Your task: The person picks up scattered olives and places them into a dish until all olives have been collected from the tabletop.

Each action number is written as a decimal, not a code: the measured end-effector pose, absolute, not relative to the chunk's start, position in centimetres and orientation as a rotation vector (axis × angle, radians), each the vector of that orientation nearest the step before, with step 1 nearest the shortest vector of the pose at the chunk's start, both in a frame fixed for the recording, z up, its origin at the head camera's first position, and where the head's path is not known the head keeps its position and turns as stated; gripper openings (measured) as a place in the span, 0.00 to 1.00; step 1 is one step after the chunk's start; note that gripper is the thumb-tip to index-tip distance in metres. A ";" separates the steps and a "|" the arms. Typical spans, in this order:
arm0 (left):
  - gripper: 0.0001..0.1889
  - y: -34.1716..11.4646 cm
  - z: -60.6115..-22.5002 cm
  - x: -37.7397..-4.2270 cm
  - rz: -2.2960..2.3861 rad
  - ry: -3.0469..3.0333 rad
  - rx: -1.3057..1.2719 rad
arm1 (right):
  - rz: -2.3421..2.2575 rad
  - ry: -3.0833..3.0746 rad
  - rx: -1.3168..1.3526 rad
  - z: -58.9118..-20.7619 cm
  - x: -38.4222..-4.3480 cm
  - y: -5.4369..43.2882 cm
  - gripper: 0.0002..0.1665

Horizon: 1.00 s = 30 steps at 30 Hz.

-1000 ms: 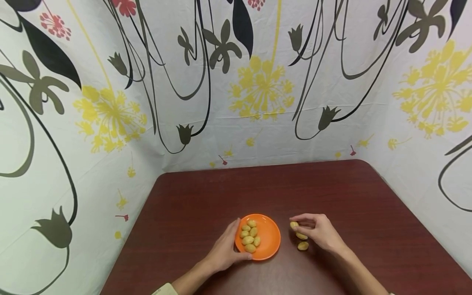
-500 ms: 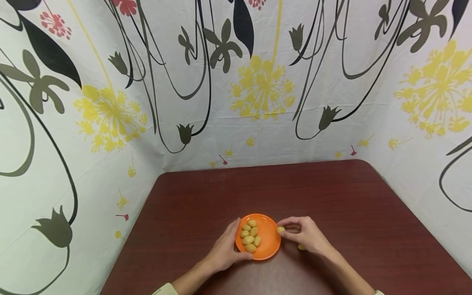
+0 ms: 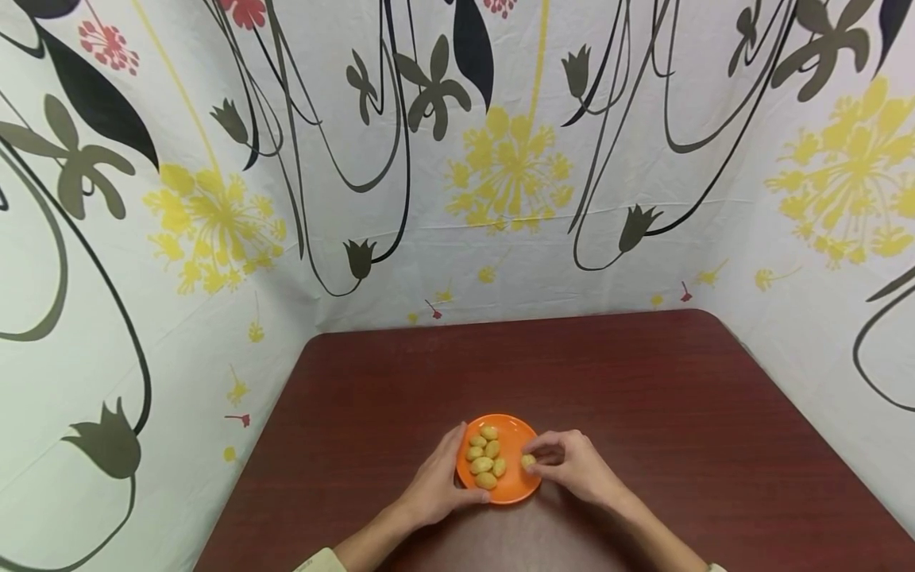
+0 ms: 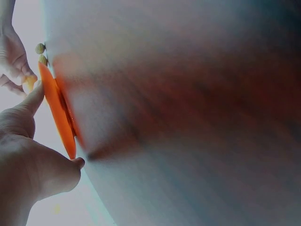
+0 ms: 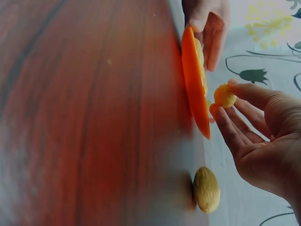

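In the head view an orange plate (image 3: 511, 483) stands near the table's front, with several small yellowish oval fruits (image 3: 482, 465) along its left half. My left hand (image 3: 438, 479) holds the plate's left rim, thumb at the near side and fingers toward the far side. Over the plate's right part, my right hand (image 3: 572, 469) pinches one more small oval fruit (image 5: 225, 96) between thumb and fingertips. The right wrist view shows that fruit just above the rim, apart from the plate. Another oval fruit (image 5: 207, 189) lies on the table beside the plate, hidden by my right hand in the head view.
The dark reddish-brown table (image 3: 400, 381) has rounded far corners. A white flower-patterned cloth (image 3: 443, 183) hangs behind it and along both sides. In the left wrist view two loose fruits (image 4: 40, 48) show beyond the plate.
My right hand has moved left from the loose fruits on the table to above the plate's right part, carrying one fruit. My left hand and the plate have stayed in place.
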<state>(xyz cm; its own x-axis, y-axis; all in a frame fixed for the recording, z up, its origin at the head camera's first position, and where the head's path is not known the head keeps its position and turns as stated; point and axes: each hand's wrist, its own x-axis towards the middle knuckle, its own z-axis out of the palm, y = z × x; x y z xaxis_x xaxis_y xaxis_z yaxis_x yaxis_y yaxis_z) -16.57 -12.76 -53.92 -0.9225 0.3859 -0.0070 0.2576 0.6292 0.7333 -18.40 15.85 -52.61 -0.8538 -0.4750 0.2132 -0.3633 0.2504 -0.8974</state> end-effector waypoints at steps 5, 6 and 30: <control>0.63 -12.8 -54.0 -16.6 1.166 2.694 0.535 | -1.633 2.420 -0.812 -52.9 -18.3 15.1 0.13; 0.63 -12.8 -54.1 -16.6 1.163 2.698 0.536 | -1.620 2.426 -0.807 -53.0 -18.3 14.9 0.13; 0.63 -12.7 -54.1 -16.6 1.160 2.710 0.542 | -1.443 2.568 -0.799 -53.0 -18.2 13.3 0.10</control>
